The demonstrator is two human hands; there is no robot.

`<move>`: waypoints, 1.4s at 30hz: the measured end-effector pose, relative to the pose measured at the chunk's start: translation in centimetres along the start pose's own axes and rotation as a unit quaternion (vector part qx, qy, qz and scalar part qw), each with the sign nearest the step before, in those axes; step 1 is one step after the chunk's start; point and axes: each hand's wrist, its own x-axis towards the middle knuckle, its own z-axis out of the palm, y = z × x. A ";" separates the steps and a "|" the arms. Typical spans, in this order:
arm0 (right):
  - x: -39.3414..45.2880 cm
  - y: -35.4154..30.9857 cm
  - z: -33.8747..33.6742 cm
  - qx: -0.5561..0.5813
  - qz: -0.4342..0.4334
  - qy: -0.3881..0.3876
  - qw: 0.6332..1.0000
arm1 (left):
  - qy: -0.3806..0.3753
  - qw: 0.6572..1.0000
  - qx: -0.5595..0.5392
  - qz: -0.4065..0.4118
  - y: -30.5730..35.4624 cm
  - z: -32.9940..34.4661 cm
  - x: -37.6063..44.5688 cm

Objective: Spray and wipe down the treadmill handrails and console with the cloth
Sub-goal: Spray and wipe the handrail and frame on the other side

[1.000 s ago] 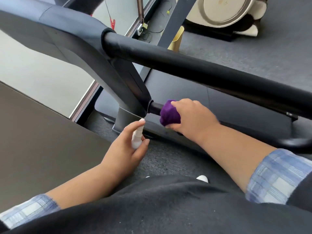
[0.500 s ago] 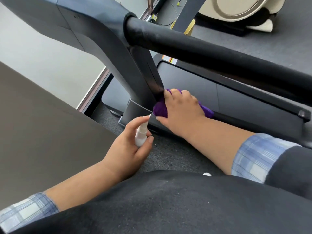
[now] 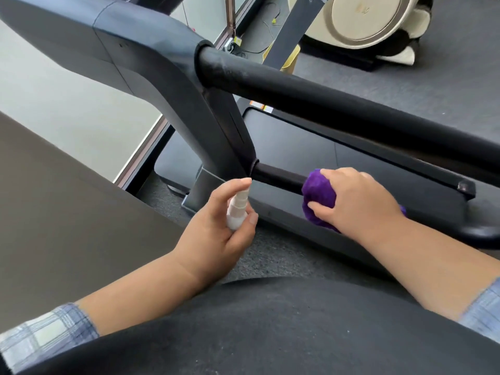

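Nearest to me, the person's left hand (image 3: 219,234) is curled round a small white spray bottle (image 3: 238,209), forefinger laid over the top and thumb tucked against its near side. It looks light and rigid, probably smooth plastic, so a full wrap low on the barrel, as here, seems the safest hold; a damp palm could let it slip.

Just right and a little farther off, the right hand (image 3: 357,201) has its fingers closed over a purple cloth (image 3: 319,196) bunched into a ball, and it grips the cloth around the lower handrail (image 3: 278,178). The cloth is plainly soft and squashy and should mould to the round bar. I'd judge it handles best gathered in the palm so no loose tail drags; a bit of it shows past the wrist on the right.

The bar itself looks stiff and fixed, running left into the dark grey upright (image 3: 216,125).

Farther back, the thick upper handrail (image 3: 338,104) crosses from the upright to the right edge, its padded cover scuffed pale near the joint. The console is not in view.
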 end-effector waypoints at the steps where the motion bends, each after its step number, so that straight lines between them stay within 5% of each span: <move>1: -0.2 0.0 0.0 -0.006 -0.002 0.003 1.000 | -0.011 1.000 -0.003 0.008 -0.1 0.0 -0.3; 14: 6.1 -10.5 2.0 0.001 -0.065 0.034 0.997 | -0.028 0.999 0.025 0.006 -0.5 -1.6 -3.4; 22: 2.2 -3.5 1.2 0.015 -0.055 0.035 0.998 | -0.092 0.995 0.027 0.026 1.6 2.6 -0.1; 33: -7.7 10.5 -0.8 -0.002 0.126 0.055 0.991 | -0.173 0.981 0.007 0.088 4.3 8.5 2.6; 37: -7.9 9.9 -1.7 -0.008 0.096 0.041 0.994 | -0.172 0.981 -0.002 0.095 4.9 9.5 3.0; 42: -6.8 7.5 -4.8 -0.153 0.003 0.069 0.986 | -0.175 0.980 0.000 0.097 4.9 10.6 3.2</move>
